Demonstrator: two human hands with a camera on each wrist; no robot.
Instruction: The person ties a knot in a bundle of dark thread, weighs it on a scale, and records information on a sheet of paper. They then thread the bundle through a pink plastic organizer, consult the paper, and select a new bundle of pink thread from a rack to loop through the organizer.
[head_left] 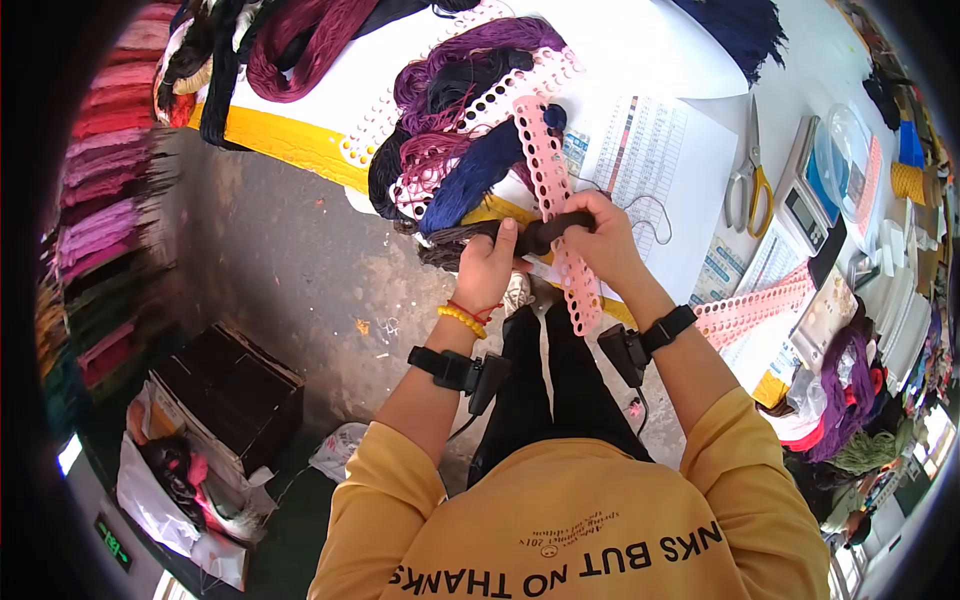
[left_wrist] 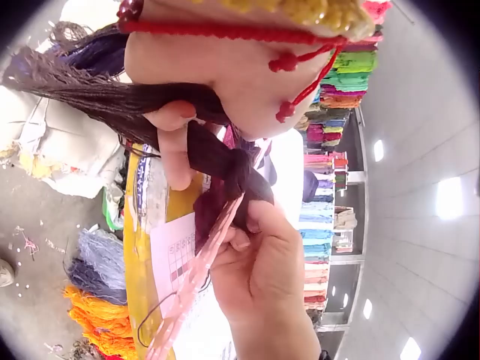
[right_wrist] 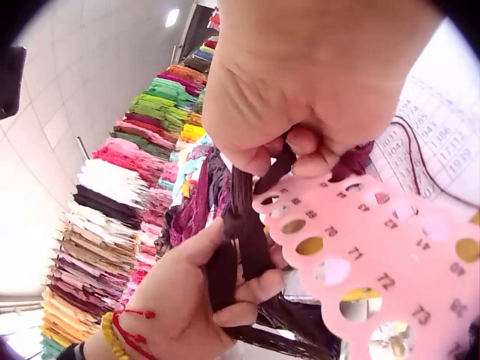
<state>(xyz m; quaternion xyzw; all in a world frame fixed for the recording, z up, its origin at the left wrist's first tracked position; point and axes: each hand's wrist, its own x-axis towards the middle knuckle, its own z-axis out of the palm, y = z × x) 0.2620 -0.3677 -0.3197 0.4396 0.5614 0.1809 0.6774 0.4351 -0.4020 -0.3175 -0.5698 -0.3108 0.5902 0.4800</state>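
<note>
A dark brown thread skein [head_left: 540,236] stretches between the two hands near the table edge. My left hand [head_left: 485,272] grips it with thumb and fingers, and its loose strands trail off to the left. With thumb and fingertips, my right hand [head_left: 604,240] pinches the looped end, beside a pink punched card [head_left: 545,165]. In the right wrist view the skein [right_wrist: 244,195] is looped through a hole at the edge of the numbered card [right_wrist: 375,262]. A knot-like bunch [left_wrist: 238,171] shows between the hands in the left wrist view.
Navy [head_left: 468,185] and purple skeins [head_left: 480,45] hang on punched cards on the table. A printed chart [head_left: 650,150], scissors [head_left: 755,185] and a scale [head_left: 803,215] lie to the right. A dark box [head_left: 225,395] stands on the floor at left.
</note>
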